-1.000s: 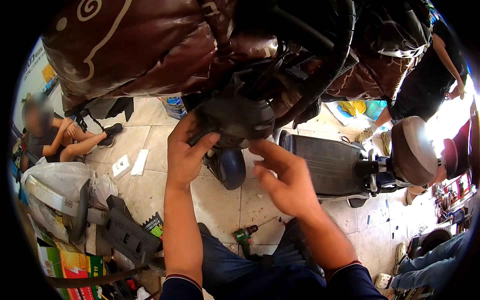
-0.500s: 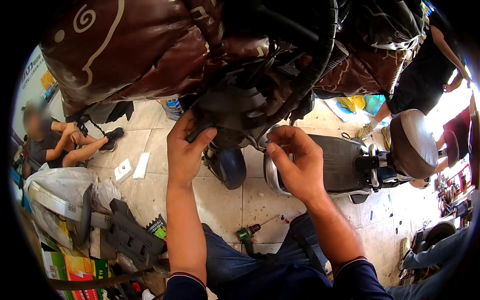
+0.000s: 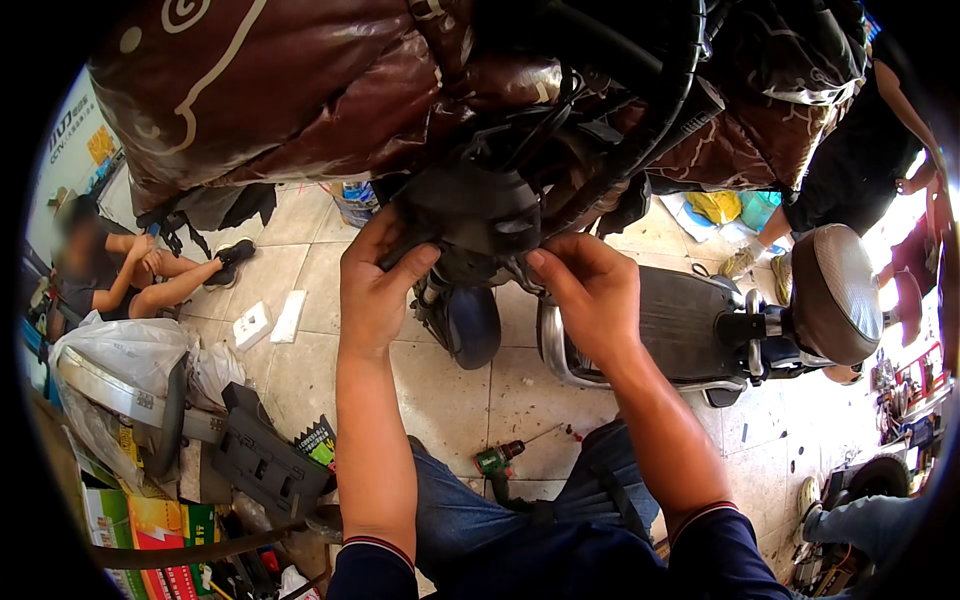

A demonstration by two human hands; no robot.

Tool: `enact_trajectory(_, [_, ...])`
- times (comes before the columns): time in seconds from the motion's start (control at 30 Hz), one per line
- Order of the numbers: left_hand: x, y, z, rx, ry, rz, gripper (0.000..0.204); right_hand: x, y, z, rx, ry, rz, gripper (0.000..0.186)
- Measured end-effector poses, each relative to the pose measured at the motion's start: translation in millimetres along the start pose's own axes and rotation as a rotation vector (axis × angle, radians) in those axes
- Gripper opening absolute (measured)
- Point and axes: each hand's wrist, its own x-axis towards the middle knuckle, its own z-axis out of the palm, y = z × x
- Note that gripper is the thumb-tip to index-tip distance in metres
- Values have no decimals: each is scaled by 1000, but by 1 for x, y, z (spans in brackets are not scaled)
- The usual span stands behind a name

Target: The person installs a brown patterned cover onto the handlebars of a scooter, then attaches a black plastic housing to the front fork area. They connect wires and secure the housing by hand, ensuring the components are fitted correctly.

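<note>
A black plastic housing [image 3: 470, 210] sits at the front of an electric scooter, below its handlebar cables [image 3: 650, 130]. My left hand [image 3: 385, 280] is closed on the left edge of this housing, thumb toward me and fingers behind it. At its lower right edge, my right hand [image 3: 598, 290] has thumb and forefinger pinched together beside a dark cable or bracket. What lies between those fingertips is hidden. Below the housing shows a dark blue rounded fender [image 3: 475, 328].
A brown quilted cover [image 3: 300, 90] hangs over the handlebar. The scooter's footboard [image 3: 680, 325] and seat [image 3: 835, 295] extend right. A green cordless drill [image 3: 495, 462] stands on the tiles between my legs. Bagged parts [image 3: 130, 365] and boxes crowd the left. A person [image 3: 120, 265] sits far left; others stand right.
My right hand has moved in against the housing's lower right edge, and its fingers have closed from a looser curl. My left hand keeps its grip. The view has shifted slightly.
</note>
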Motion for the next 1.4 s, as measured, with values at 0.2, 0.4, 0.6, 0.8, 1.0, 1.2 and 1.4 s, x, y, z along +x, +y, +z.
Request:
enact_trajectory(0.2, [-1,1,-6,-43,-79,26,68,5,6,15,-10,56,-6,13])
enact_trajectory(0.4, [-1,2,-5,-47,-145,-4,75,-3,14,23,-198,47,-328,23])
enact_trajectory(0.6, [-5,13,9,65,-91,32,66,-38,31,15,-341,-77,-380,45])
enact_trajectory(0.8, [-7,5,3,66,-58,59,67,-55,89,21,-49,116,-180,24])
enact_trajectory(1.0, [-10,0,-1,-11,-66,77,64,-34,95,40,294,219,162,20])
enact_trajectory(1.2, [-11,3,0,-66,-85,90,63,-31,90,45,410,266,277,21])
enact_trajectory(1.4, [-10,2,2,-141,-97,103,65,-30,96,38,197,223,175,22])
